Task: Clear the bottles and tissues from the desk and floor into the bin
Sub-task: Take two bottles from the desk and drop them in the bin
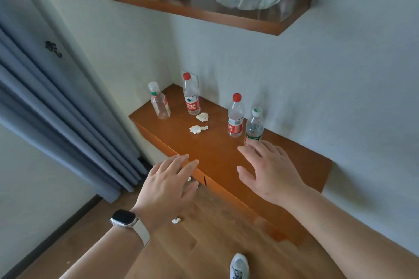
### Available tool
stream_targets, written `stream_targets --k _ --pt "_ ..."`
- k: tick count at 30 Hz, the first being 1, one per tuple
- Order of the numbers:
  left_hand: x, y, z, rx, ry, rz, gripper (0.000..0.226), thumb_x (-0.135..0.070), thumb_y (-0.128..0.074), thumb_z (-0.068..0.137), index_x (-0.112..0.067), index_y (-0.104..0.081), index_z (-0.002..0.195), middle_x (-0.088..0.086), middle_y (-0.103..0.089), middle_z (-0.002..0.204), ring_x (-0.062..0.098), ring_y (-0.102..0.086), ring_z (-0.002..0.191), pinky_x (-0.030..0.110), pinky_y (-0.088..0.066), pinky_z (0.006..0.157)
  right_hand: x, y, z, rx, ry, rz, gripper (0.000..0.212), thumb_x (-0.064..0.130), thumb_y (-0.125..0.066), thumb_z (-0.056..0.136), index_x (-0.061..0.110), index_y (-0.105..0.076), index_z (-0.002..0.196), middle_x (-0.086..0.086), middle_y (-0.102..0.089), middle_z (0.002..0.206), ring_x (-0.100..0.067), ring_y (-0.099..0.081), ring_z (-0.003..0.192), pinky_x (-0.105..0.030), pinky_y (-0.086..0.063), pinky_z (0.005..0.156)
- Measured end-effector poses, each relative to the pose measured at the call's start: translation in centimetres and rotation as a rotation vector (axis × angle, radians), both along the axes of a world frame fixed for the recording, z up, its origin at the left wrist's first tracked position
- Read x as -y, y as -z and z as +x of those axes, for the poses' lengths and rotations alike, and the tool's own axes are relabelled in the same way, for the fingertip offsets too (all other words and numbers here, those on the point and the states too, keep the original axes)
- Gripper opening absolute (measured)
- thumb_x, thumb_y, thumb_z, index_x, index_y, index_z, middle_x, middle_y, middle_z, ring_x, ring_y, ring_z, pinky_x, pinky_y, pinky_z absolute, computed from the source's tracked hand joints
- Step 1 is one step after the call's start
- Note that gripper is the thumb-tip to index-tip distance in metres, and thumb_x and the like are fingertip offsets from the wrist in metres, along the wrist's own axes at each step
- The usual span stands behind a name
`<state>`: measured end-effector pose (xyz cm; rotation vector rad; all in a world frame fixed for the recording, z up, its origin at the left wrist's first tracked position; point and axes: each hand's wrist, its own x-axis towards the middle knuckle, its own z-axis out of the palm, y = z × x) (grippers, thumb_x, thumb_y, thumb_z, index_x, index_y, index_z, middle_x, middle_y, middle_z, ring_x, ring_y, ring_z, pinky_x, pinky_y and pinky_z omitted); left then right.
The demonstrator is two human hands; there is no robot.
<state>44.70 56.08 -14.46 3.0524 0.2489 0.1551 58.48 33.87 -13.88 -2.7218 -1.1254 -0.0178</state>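
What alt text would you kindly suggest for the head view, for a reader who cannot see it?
Two open hands, the left hand and the right hand, reach toward a wooden desk holding four upright plastic bottles and two crumpled tissues. The right hand is nearest the green-labelled bottle. Another tissue lies on the floor below.

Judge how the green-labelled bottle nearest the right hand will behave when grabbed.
The green-labelled bottle looks empty, so probably light and easily knocked over standing upright on the desk. Its thin wall would likely dent under the right hand; cylindrical, it may roll if tipped.
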Motion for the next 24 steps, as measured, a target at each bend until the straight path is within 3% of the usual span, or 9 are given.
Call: stream_targets --k 8,14,20,24 --pt "-0.3 1.2 8.2 -0.067 0.066 0.042 0.047 -0.050 -0.040 0.095 -0.029 -0.058 0.132 -0.001 -0.059 0.136 0.023 -0.052 0.129 0.046 -0.043 0.104 1.2 2.8 6.1 -0.073 0.060 0.008 0.055 0.059 -0.031 0.093 0.027 -0.048 0.134 0.006 -0.047 0.141 -0.016 -0.043 0.130 -0.039 -0.038 0.106" --pt "-0.4 3.1 13.5 -0.096 0.046 -0.094 0.050 -0.048 -0.042 0.099 -0.032 -0.041 0.145 -0.007 -0.035 0.155 0.018 -0.025 0.146 0.043 -0.023 0.118 1.2 4.9 8.2 -0.144 0.188 0.022 0.047 0.055 -0.037 0.094 0.028 -0.047 0.131 0.009 -0.047 0.135 -0.016 -0.043 0.127 -0.037 -0.035 0.105" --pt "-1.4 6.4 18.3 -0.172 -0.012 -0.280 0.053 -0.051 -0.041 0.098 -0.033 -0.034 0.147 -0.009 -0.029 0.158 0.018 -0.021 0.147 0.045 -0.022 0.119 -0.2 6.4 9.8 -0.181 0.319 0.016 0.052 0.056 -0.038 0.093 0.028 -0.041 0.136 0.008 -0.046 0.138 -0.015 -0.043 0.127 -0.037 -0.037 0.104" --pt "-3.0 7.8 21.7 -0.225 -0.128 -0.564 0.056 -0.052 -0.050 0.095 -0.035 -0.034 0.146 -0.006 -0.034 0.155 0.021 -0.033 0.142 0.048 -0.038 0.111 -1.7 7.3 11.0 -0.314 0.523 0.081 0.059 0.057 -0.043 0.093 0.028 -0.032 0.143 0.006 -0.039 0.147 -0.016 -0.038 0.133 -0.037 -0.035 0.106"
